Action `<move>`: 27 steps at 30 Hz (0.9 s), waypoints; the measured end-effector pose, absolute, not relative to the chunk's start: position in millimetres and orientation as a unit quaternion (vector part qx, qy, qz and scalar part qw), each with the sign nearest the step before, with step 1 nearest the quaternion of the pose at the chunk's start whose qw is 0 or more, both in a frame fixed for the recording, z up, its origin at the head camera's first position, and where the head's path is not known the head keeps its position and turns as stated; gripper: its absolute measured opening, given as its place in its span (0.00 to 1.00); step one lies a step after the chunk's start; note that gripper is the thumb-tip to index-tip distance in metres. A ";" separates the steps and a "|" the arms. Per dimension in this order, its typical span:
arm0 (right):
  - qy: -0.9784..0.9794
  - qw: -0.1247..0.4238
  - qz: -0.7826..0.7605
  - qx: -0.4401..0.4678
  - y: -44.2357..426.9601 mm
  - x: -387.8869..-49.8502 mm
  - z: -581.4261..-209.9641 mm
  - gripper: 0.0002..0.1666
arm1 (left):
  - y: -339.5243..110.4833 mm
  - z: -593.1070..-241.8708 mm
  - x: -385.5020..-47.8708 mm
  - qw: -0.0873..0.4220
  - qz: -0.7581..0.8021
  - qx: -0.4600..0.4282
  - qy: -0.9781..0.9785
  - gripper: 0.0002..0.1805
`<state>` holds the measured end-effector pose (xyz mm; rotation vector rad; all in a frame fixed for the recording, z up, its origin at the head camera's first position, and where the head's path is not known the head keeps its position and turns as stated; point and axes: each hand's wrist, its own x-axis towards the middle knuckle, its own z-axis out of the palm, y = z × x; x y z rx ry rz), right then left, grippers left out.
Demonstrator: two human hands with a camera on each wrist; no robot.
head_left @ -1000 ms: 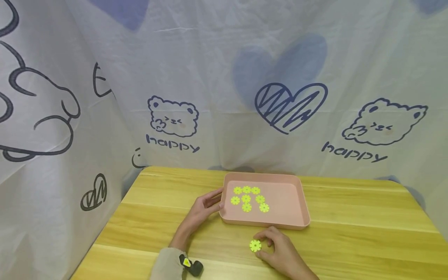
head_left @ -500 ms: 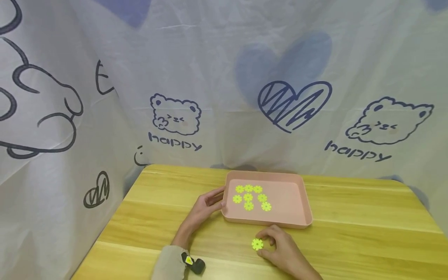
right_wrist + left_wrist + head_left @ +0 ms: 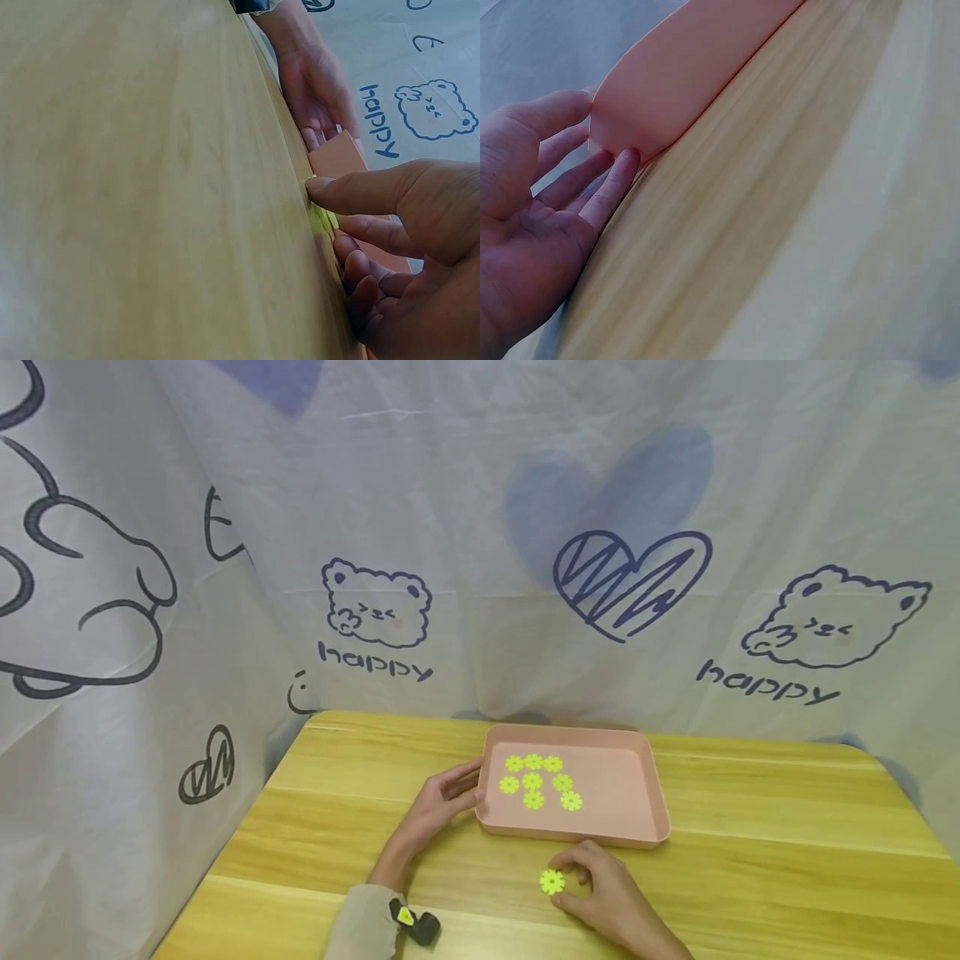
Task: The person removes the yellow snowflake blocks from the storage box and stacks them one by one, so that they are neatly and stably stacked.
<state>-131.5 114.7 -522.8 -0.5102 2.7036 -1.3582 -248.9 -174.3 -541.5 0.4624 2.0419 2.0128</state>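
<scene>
A yellow-green notched disc (image 3: 552,882) is pinched between the thumb and index finger of my right hand (image 3: 611,897), just in front of the pink tray (image 3: 570,837). The right wrist view shows the disc (image 3: 324,217) edge-on at the right hand's (image 3: 420,247) fingers, close to the tabletop. My left hand (image 3: 435,810) touches the tray's left side. In the left wrist view, the left hand's (image 3: 540,202) extended fingers rest against the tray's outer wall (image 3: 667,82). Several similar discs (image 3: 532,782) lie in the tray's left half and middle.
The light wooden table (image 3: 765,852) extends on both sides of the tray. Behind it and on the left hangs a pale curtain (image 3: 480,635) printed with bears and hearts. A black band with a small device (image 3: 416,923) is on the left sleeve.
The head view has shifted slightly. Both hands, the tray and the discs keep nearly the same places relative to one another.
</scene>
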 end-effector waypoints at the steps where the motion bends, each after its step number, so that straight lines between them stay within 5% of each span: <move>1: 0.881 0.037 -0.443 -0.166 114.4 -131.8 -522.7 0.20 | -174.7 -541.5 -249.3 0.118 0.688 0.159 0.698 0.31; 13: 0.865 0.037 -0.471 -0.169 117.5 -132.0 -518.6 0.19 | -176.0 -538.8 -250.7 0.118 0.688 0.162 0.698 0.31; 27: 0.846 -0.072 -0.514 -0.118 135.0 -173.6 -489.8 0.06 | -175.3 -538.8 -250.0 0.121 0.687 0.157 0.699 0.33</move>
